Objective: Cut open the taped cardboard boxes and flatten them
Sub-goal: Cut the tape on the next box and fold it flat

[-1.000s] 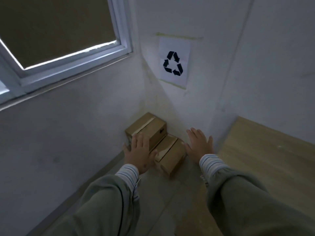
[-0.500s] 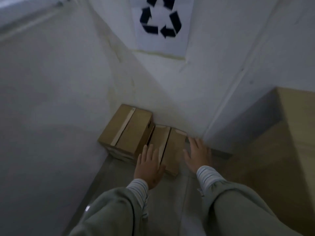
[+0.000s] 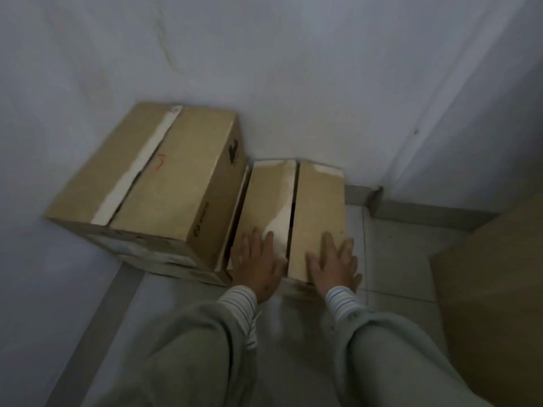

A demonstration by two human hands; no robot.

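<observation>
Two brown cardboard boxes stand on the floor in a corner. The larger box (image 3: 164, 183) is on the left, with a pale tape strip along its top seam. The smaller, lower box (image 3: 308, 201) sits right beside it, its top flaps slightly parted along a dark gap. My left hand (image 3: 258, 265) lies flat on the near end of the small box's left flap. My right hand (image 3: 335, 265) lies flat on the near end of its right flap. Fingers of both hands are straight.
White walls (image 3: 293, 69) close in behind and to the left of the boxes. A grey baseboard (image 3: 426, 212) runs along the right wall. A light wooden surface (image 3: 499, 274) juts in at the right. Grey floor tiles (image 3: 390, 259) lie in front.
The view has dropped and moved in close to the boxes. Both hands moved from beside the small box onto its top flaps.
</observation>
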